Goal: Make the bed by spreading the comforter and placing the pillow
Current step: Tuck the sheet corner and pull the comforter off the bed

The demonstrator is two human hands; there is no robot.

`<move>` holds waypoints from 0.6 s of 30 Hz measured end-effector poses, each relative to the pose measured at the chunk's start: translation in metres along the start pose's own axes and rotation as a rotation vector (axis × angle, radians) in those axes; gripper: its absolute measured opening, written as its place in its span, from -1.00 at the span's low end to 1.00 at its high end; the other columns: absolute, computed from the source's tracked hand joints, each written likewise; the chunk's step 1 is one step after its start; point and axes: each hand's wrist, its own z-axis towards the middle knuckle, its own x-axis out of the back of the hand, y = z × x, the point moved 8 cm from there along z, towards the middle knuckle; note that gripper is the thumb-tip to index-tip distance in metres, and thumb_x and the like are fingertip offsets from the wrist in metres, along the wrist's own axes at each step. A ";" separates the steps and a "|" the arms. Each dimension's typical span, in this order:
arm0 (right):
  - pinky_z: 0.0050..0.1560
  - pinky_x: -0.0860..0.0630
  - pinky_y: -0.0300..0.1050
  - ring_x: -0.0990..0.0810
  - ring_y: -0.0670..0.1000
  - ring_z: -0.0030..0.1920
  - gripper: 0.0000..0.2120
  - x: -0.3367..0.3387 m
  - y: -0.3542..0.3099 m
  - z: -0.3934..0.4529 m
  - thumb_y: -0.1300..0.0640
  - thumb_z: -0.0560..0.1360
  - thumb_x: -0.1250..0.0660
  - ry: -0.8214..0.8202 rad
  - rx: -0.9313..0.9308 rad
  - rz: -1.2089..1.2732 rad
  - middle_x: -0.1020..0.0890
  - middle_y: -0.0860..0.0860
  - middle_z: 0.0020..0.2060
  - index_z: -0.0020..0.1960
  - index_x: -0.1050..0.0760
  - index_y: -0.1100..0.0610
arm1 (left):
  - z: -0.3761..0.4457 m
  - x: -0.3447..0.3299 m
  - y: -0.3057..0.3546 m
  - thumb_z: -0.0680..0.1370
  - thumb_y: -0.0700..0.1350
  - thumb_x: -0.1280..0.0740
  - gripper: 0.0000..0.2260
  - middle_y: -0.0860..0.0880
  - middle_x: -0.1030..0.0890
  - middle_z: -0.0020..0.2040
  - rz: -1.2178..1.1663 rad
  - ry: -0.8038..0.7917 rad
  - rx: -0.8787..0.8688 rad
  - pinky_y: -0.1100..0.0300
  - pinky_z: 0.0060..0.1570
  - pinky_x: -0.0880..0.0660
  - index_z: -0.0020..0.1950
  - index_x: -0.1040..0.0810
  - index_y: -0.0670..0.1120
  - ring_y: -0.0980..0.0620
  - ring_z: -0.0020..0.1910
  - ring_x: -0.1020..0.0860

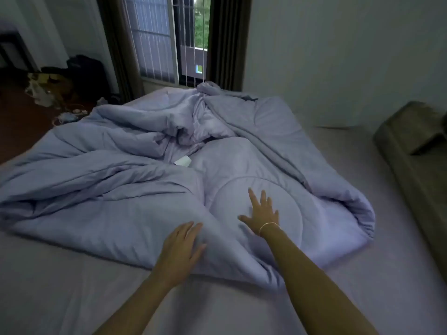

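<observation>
Two hands (180, 250) (262, 215), one comforter (116, 189)

Far beyond both hands, a barred window (167, 39) is flanked by dark curtains (225, 42). Well off to the left of the left hand, a dark bag (87, 73) stands on the reddish floor (21, 122) beside a heap of clutter (46, 88). To the right of the right hand is a plain pale wall (338, 56).
</observation>
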 end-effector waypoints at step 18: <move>-0.21 -0.45 -0.33 -0.63 -0.11 -0.38 -0.62 -0.076 0.155 -0.254 -0.20 0.38 -0.24 -0.074 -0.355 0.181 -0.71 0.00 -0.25 0.17 -0.29 -0.27 | 0.126 -0.046 0.026 0.49 0.32 -0.17 -0.28 -0.23 -0.05 0.54 -0.099 -0.126 0.087 -0.15 0.46 -0.01 0.52 -0.08 -0.03 -0.23 0.51 -0.02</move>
